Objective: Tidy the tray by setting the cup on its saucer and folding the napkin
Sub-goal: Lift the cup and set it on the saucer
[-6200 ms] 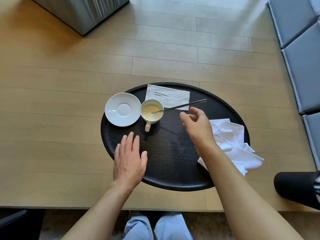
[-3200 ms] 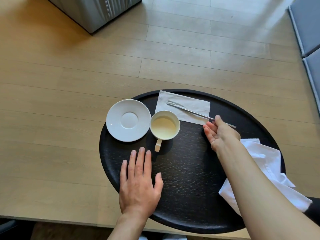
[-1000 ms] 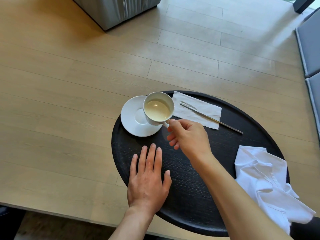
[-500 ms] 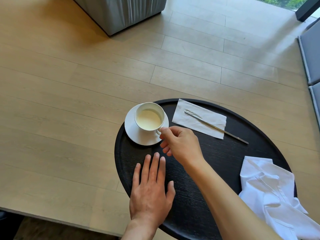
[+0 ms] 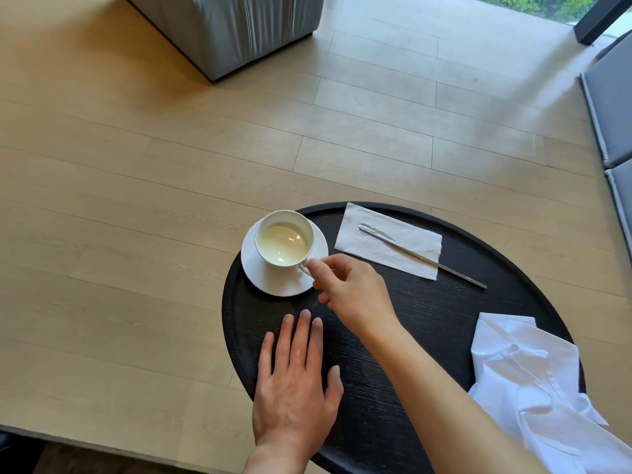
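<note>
A white cup (image 5: 284,239) with pale liquid stands upright on its white saucer (image 5: 273,282) at the far left of the round black tray (image 5: 444,313). My right hand (image 5: 352,289) pinches the cup's handle between thumb and fingers. My left hand (image 5: 295,381) lies flat, palm down, on the tray's near left part. A crumpled white cloth napkin (image 5: 533,381) hangs over the tray's right edge.
A flat paper napkin (image 5: 403,244) with a thin metal stirrer (image 5: 444,266) across it lies at the tray's far side. The tray sits on a light wooden table. A grey upholstered block (image 5: 239,25) stands beyond the table; grey cushions (image 5: 612,107) are at the right.
My right hand put the stirrer on the paper napkin, took the cup by its handle and moved it left onto the saucer. The left hand stayed flat on the tray.
</note>
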